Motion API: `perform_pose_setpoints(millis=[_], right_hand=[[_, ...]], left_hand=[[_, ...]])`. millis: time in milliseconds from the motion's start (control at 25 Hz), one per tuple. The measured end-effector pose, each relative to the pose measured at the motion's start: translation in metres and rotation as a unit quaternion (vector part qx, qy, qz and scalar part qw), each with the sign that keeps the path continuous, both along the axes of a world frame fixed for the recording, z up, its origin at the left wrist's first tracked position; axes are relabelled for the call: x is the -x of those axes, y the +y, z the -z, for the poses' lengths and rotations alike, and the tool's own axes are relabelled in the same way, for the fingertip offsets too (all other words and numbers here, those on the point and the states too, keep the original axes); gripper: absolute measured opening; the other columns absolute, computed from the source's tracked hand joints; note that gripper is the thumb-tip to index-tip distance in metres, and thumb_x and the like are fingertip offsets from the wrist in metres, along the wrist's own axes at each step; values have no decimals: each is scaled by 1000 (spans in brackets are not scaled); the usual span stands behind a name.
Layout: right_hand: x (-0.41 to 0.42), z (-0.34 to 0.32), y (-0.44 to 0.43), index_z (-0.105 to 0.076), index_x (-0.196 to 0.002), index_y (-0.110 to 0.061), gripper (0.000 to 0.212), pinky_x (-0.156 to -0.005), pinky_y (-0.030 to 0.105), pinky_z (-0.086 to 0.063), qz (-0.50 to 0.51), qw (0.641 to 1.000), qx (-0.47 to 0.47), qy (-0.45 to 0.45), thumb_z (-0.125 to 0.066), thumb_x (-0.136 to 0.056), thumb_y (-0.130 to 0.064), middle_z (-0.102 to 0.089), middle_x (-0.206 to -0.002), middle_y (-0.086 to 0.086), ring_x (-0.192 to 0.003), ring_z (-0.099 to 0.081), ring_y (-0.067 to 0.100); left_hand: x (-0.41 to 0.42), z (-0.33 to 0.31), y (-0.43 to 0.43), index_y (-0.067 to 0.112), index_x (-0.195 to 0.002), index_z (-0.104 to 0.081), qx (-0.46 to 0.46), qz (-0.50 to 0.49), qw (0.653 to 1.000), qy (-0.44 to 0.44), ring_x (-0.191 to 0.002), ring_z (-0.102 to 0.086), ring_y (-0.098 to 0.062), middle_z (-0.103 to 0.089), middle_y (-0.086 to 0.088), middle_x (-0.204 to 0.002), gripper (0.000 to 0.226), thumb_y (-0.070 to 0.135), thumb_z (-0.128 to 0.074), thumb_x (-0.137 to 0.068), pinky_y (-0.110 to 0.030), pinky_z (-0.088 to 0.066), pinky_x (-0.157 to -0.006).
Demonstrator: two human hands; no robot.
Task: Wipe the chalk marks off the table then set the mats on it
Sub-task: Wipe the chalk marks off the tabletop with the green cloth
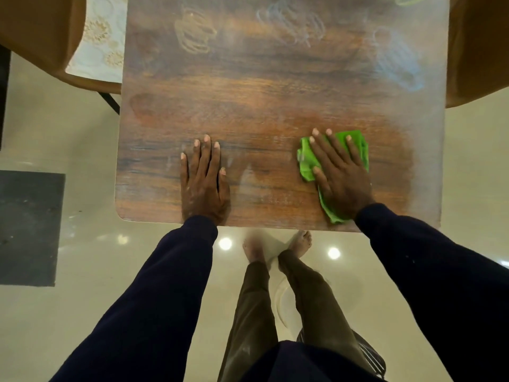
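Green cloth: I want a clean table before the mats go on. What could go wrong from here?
1. The green cloth under the right hand may smear rather than lift chalk: a pale haze lies along the table's right edge.
2. The yellow scribble and blue scribble at the far end are unwiped and could be missed.
3. The left hand, flat on the table, may spread dust.

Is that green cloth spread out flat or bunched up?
Bunched up: the green cloth shows crumpled folds around the flat right hand pressing it onto the table.
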State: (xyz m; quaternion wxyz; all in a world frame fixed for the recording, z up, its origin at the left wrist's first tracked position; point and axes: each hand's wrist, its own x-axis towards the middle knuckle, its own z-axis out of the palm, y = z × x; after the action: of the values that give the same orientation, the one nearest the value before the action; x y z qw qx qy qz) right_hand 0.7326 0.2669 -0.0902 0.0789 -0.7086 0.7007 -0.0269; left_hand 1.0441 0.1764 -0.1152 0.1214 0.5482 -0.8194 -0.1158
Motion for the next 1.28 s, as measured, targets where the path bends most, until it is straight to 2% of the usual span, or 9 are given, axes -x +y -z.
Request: perform_pose_setpoints(millis=[120,240,360,520,640,800,1040,1160,1280], right_hand=[[-43,2,-53,-22,-170,-12,63,-132,60,-13,108,993,37,-1,-33,-113,-34,-16,-179,8,-166,-12,31],[-107,8,-68,-21,-170,-12,65,-132,61,-10,52,997,48,-14,-34,-112,-36,-13,-179,9,-166,-8,32],[-137,11,-26,-18,-171,-14,66,-132,60,-9,-47,999,4,-17,-33,-112,-41,-11,-179,9,-166,-7,31],[-76,7,23,-19,-171,-16,64,-133,58,-9,-166,986,-18,-22,-26,-114,-44,-13,-179,7,-166,-11,28],[-24,2,-4,-23,-170,-14,61,-131,62,-14,-54,998,3,-18,-27,-115,-38,-17,-178,8,-166,-13,29],[-68,1,-67,-21,-171,-12,62,-132,60,-11,80,996,37,2,-30,-114,-35,-16,-179,8,-166,-11,31],[-134,7,-14,-21,-170,-14,65,-132,61,-12,-65,998,-1,-17,-32,-112,-41,-15,-179,10,-165,-12,32],[-91,6,34,-21,-170,-16,63,-133,59,-11,-150,988,-22,-17,-27,-114,-44,-17,-178,8,-165,-14,30],[-33,0,28,-20,-171,-15,61,-132,60,-12,-93,995,-20,-17,-24,-115,-41,-16,-179,7,-166,-12,28]], left_hand=[[0,1,0,10,-168,-29,4,-3,1000,5,-165,-14,-26,-20,-9,-177,58,24,-31,-112,-53,-9,-134],[0,1,0,9,-166,-33,15,-4,1000,13,-165,-17,-26,-24,-9,-176,56,24,-30,-112,-54,-12,-134],[-1,3,0,9,-165,-36,18,-4,999,29,-164,-20,-26,-28,-10,-175,55,23,-30,-112,-53,-13,-134],[-1,3,-1,9,-165,-36,18,-7,999,33,-164,-21,-27,-28,-10,-175,55,21,-34,-111,-54,-14,-133],[0,3,0,10,-167,-32,10,-4,1000,23,-164,-18,-26,-24,-9,-176,56,23,-33,-112,-53,-12,-134],[-3,4,0,9,-166,-33,16,-2,1000,25,-165,-17,-25,-25,-9,-176,56,23,-31,-112,-52,-11,-134],[-3,3,1,6,-163,-40,23,-3,999,45,-162,-25,-29,-32,-13,-173,54,21,-30,-112,-54,-16,-133],[-3,2,0,6,-163,-39,19,-3,999,44,-162,-24,-30,-31,-13,-173,54,22,-31,-112,-56,-17,-132],[-3,4,-1,7,-164,-37,14,-1,999,35,-163,-22,-30,-29,-13,-174,56,24,-30,-112,-56,-15,-133]])
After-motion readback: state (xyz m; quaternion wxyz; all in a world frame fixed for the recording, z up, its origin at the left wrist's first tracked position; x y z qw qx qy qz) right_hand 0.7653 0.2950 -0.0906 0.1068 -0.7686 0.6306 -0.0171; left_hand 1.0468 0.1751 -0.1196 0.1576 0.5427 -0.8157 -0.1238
